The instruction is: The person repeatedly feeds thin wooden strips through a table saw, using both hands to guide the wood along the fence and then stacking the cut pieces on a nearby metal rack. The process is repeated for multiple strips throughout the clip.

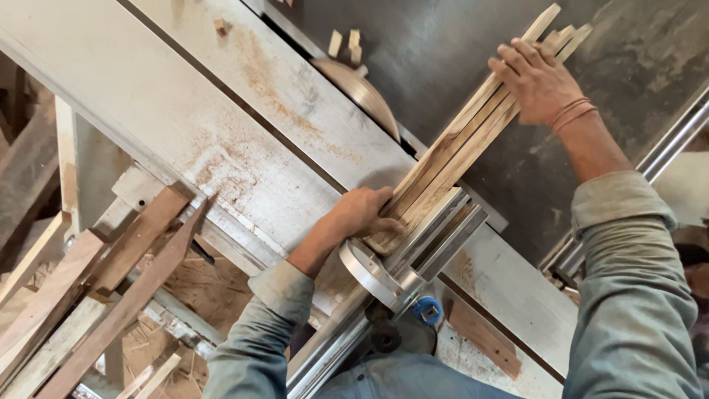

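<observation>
Wood strips (473, 133) bundled against fence (436, 236); left hand (362, 214) grips near end, right hand (535, 81) presses flat beside blade (362, 92); steady feed needed.

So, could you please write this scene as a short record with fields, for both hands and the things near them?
setting: table saw with a dusty grey sliding table
left hand: grips the near end of the bundle of wooden strips
right hand: lies flat on the far end of the same bundle
bundle: several long thin strips, laid side by side against the metal fence
saw blade: stands up from the table, left of the bundle
offcuts: small blocks beyond the blade
stacked boards: at lower left
</observation>
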A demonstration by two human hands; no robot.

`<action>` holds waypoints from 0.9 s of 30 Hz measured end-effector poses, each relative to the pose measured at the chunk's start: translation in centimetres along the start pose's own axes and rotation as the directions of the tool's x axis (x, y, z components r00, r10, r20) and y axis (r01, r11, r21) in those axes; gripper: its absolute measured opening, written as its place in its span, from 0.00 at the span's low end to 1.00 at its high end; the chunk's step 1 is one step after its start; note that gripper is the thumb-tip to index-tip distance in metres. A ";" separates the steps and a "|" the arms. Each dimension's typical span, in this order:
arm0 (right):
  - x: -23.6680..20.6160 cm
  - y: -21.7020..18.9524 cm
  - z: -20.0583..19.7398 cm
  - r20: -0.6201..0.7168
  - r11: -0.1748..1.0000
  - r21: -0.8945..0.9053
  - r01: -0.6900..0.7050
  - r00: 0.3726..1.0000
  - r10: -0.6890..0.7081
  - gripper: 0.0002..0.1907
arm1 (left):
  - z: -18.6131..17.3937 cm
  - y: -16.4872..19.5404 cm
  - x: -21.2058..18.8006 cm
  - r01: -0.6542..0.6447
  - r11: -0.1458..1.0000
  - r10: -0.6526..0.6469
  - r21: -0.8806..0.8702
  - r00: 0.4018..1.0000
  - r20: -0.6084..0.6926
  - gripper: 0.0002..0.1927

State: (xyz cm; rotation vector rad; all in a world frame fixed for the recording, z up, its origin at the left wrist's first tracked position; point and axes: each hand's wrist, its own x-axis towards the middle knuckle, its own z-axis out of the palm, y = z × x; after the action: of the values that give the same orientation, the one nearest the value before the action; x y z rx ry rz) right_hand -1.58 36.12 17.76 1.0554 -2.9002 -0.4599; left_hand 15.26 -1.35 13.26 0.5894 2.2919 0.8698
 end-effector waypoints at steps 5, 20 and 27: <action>0.4 -0.1 -1.3 0.021 1.000 -0.020 0.009 1.000 -0.009 0.33 | 0.0 0.1 -0.1 -0.032 0.999 0.033 0.012 0.999 -0.021 0.32; -0.3 -0.4 -1.2 -0.034 0.999 -0.046 -0.006 0.999 0.005 0.29 | -0.2 0.7 -0.4 0.019 1.000 -0.019 0.015 0.999 0.035 0.34; -0.7 -0.3 -0.7 -0.039 0.994 -0.107 -0.020 0.999 0.016 0.28 | -0.1 0.8 -0.5 0.012 0.999 -0.013 0.034 0.999 0.038 0.35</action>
State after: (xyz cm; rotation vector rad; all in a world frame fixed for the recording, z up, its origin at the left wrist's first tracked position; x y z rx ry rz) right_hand -0.78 36.17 18.43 1.0115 -2.8137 -0.5813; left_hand 15.73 -1.16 14.04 0.6008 2.2774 0.8091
